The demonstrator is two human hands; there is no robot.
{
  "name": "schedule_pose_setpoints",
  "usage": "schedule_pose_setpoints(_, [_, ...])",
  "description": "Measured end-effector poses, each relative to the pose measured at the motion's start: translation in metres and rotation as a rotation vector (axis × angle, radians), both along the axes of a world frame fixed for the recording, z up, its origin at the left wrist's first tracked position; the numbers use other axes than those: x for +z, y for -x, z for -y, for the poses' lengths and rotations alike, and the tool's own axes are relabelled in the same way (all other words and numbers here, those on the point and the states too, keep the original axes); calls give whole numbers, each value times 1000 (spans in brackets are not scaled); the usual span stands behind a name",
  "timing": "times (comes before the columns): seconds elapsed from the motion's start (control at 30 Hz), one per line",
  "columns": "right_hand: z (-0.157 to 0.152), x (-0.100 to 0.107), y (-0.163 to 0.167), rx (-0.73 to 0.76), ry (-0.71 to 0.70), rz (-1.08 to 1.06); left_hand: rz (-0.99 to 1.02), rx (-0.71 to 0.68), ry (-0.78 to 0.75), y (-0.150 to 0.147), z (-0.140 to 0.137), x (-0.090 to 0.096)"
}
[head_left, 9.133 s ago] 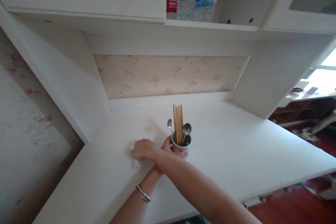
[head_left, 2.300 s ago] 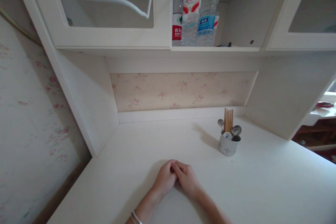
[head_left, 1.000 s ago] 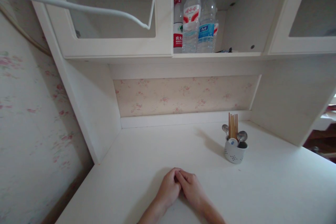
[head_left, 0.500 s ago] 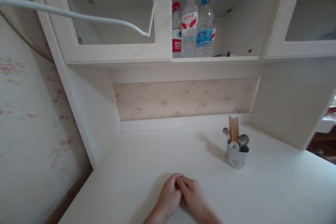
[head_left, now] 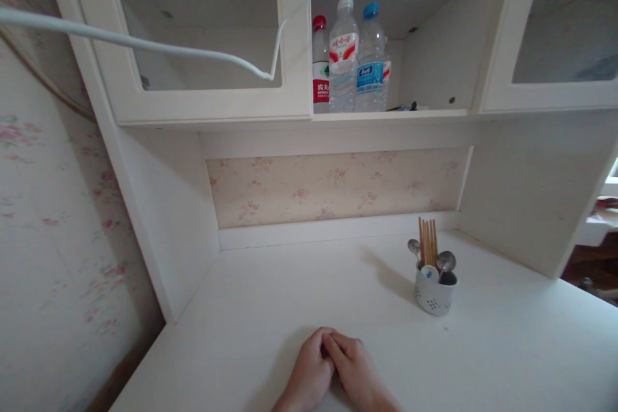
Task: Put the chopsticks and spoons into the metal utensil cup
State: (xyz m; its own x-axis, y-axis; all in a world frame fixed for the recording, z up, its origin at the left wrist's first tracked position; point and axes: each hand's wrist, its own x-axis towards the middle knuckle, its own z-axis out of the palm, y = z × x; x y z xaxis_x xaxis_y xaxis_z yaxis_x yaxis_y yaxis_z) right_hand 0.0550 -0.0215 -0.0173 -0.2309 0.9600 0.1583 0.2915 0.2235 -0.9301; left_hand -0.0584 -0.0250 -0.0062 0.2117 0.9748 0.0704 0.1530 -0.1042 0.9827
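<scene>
My left hand and my right hand are clasped together near the front of the white desk. Both are closed, with the fingers folded into each other and the thumbs meeting on top; no object shows in them. Ahead and to the right stands a white utensil holder with a pattern of small holes. In it are wooden chopsticks, a metal ladle or large spoon, a smaller metal spoon and a white spoon with a blue mark.
Above the desk, an open cabinet section holds plastic bottles, among them a red-capped one, a white-capped one and a blue-capped one. A white cable crosses the upper left. Side panels flank the desk.
The camera view has tilted up slightly, so the whole scene sits a little lower. My hands stay clasped in the same place on the desk.
</scene>
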Motion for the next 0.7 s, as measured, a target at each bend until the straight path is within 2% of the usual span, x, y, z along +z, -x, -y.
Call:
schedule_pose_setpoints(0.37, [0, 3, 0, 8, 24, -4, -17, 23, -18, 0, -3, -9])
schedule_pose_setpoints(0.7, [1, 1, -1, 6, 3, -6, 2, 7, -8, 0, 0, -1])
